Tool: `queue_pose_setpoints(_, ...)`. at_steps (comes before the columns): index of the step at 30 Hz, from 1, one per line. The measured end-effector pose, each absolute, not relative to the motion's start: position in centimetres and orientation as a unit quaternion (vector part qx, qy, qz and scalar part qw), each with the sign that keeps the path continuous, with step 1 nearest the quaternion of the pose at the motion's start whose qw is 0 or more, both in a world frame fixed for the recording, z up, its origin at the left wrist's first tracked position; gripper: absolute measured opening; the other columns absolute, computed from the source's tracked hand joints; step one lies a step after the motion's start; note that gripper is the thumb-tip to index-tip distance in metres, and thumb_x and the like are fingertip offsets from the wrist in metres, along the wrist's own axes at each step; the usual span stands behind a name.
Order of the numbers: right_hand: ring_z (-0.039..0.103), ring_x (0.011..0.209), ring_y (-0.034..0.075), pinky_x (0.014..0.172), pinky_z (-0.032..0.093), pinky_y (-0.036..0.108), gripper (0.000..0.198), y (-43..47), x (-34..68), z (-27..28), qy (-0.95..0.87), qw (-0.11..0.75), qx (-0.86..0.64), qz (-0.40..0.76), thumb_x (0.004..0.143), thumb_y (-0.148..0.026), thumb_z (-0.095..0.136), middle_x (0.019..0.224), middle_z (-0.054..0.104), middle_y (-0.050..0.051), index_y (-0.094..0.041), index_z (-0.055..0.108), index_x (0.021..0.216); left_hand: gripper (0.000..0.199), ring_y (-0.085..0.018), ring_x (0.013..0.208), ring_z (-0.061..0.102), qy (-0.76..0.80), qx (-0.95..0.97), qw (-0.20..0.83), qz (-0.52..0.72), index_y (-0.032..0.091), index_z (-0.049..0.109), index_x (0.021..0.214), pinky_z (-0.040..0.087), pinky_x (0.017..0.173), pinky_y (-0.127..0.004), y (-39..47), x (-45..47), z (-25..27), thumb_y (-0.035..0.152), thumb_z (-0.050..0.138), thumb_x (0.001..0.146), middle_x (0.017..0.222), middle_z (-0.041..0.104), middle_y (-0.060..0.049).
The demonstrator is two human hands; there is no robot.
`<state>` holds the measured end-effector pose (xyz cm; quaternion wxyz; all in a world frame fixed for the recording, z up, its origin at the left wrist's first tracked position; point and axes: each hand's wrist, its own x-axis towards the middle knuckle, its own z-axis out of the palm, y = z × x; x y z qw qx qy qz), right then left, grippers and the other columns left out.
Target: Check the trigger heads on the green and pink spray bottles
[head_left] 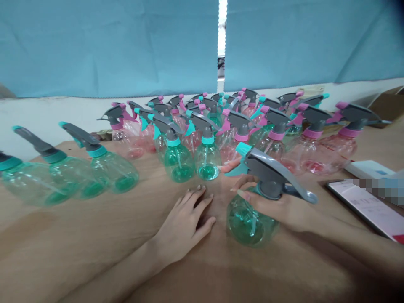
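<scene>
My right hand [265, 202] is wrapped round the neck of a green spray bottle [249, 229] with a grey head and a teal nozzle; one finger reaches toward its trigger. The bottle leans a little, and I cannot tell whether its base touches the table. My left hand [187, 221] lies flat on the brown table [104, 252], fingers stretched out and holding nothing. Just beyond its fingertips, two green spray bottles stand upright, a darker one [178, 162] and a clearer one [208, 158].
Three green spray bottles [115, 170] stand at the left. Behind, several pink spray bottles [334, 147] and green ones crowd together. A phone [366, 206] and a white box [370, 168] lie at the right. A blue curtain [110, 46] hangs at the back.
</scene>
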<state>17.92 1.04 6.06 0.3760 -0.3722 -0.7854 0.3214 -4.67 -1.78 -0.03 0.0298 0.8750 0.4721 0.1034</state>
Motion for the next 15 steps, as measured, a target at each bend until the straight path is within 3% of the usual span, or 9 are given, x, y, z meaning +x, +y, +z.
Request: queue_pose_setpoints(15, 0.064, 0.076, 0.016, 0.063, 0.055, 0.027, 0.012, 0.93, 17.93, 6.08, -0.769, 0.380, -0.372, 0.354, 0.080, -0.025, 0.053, 0.087, 0.066, 0.001, -0.024, 0.063, 0.074, 0.045, -0.028, 0.129, 0.035, 0.469, 0.877, 0.029, 0.101, 0.016, 0.043, 0.134, 0.030, 0.104, -0.046, -1.74, -4.68, 0.04, 0.038, 0.045, 0.095, 0.141, 0.040, -0.013)
